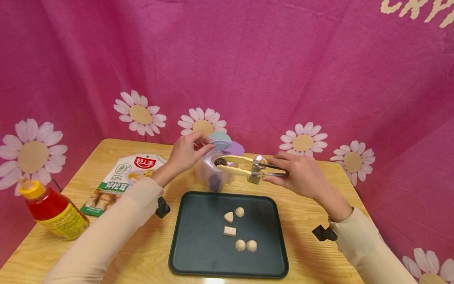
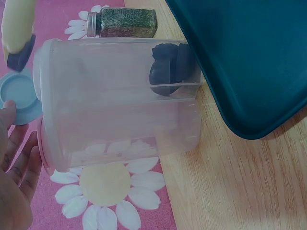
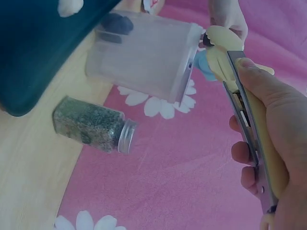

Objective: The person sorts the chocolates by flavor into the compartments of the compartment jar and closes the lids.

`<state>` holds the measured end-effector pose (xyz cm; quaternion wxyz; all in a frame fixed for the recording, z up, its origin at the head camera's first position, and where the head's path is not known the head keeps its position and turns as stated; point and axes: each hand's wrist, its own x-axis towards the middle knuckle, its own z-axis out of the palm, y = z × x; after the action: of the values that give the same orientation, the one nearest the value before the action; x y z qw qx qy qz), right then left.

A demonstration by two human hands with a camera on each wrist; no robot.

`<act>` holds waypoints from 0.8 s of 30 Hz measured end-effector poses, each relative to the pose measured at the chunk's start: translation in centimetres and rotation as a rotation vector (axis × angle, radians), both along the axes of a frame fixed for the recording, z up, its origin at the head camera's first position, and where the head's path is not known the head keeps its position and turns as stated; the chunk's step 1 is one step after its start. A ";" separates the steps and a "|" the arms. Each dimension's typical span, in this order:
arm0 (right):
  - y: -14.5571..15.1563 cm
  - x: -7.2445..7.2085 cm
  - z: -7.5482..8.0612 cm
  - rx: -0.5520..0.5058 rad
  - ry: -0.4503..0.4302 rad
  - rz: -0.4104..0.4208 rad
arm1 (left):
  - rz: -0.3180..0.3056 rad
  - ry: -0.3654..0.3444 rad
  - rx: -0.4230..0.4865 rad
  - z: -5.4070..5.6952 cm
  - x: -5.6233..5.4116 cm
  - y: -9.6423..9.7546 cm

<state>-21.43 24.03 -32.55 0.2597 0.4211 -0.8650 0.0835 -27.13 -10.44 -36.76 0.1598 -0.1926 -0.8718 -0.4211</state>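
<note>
My left hand pinches the pale blue round flip lid on a clear plastic canister, holding it raised. Dark pieces lie at the bottom of the canister, on one side of an inner divider. In my right hand I grip metal tongs with cream-yellow tips. Between the tips is a dark ridged piece, at the canister's opening; what it is made of I cannot tell. A purple lid also stands up behind the opening.
A dark green tray in front of the canister bears several cream-coloured moulded pieces. A glass jar of green herbs stands right of the canister. At left are a white-and-green food pouch and a red sauce bottle.
</note>
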 end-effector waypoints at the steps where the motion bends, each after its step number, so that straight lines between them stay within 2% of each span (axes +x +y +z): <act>1: -0.1 -0.3 0.1 -0.002 -0.007 -0.001 | 0.001 -0.002 0.000 0.0 0.0 0.0; 7: -0.6 -1.5 0.2 0.004 -0.046 -0.022 | 0.004 -0.008 0.002 0.0 0.0 0.0; 14: -0.5 -2.0 0.1 0.009 -0.053 -0.044 | 0.001 -0.009 -0.002 -0.1 -0.1 0.0; 19: -0.2 -1.8 0.1 -0.014 -0.046 -0.049 | -0.001 -0.005 -0.007 -0.2 -0.1 0.0; 24: 0.7 -0.7 0.0 -0.034 -0.056 -0.094 | -0.003 -0.003 -0.005 -0.2 -0.1 0.0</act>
<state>-22.16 24.69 -32.52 0.2464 0.3728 -0.8892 0.0976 -27.27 -10.45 -36.93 0.1575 -0.1938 -0.8727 -0.4196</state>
